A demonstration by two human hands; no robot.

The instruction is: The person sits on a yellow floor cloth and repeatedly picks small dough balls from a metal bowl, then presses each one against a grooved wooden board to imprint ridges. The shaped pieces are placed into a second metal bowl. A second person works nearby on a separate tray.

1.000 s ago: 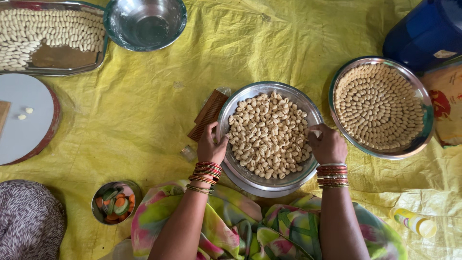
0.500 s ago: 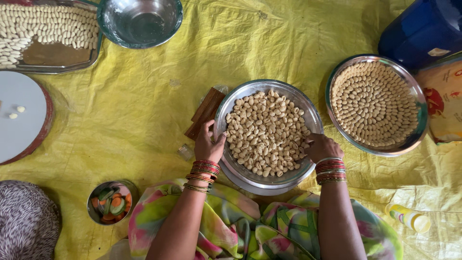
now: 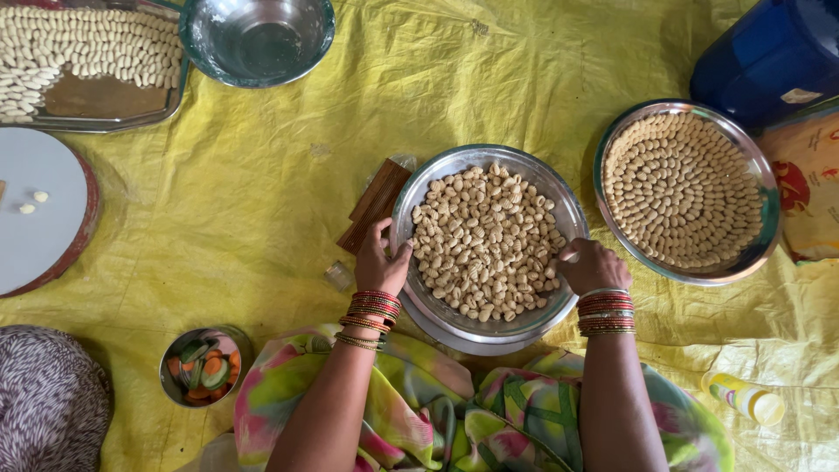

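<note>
Now both hands, left hand (image 3: 379,262) and right hand (image 3: 592,265), grasp the steel bowl (image 3: 454,319).

I count two hands of mine, the left hand (image 3: 381,263) and the right hand (image 3: 592,265), one at each side of one steel plate (image 3: 489,332) heaped with more small ridged pieces (image 3: 485,240) than I can number. To the right of my fingers sits one second round plate (image 3: 759,249) of pieces laid in rings, and beyond it one blue container (image 3: 769,57). Just left of my left fingers lies one ridged wooden block (image 3: 374,203). Farther up and left are one steel bowl (image 3: 256,39), one tray of pale pieces (image 3: 105,105), and one round board (image 3: 44,210) carrying two loose pieces. Near my left elbow stands one small bowl of cut vegetables (image 3: 204,367), and by my right elbow one small yellow bottle (image 3: 743,398).
</note>
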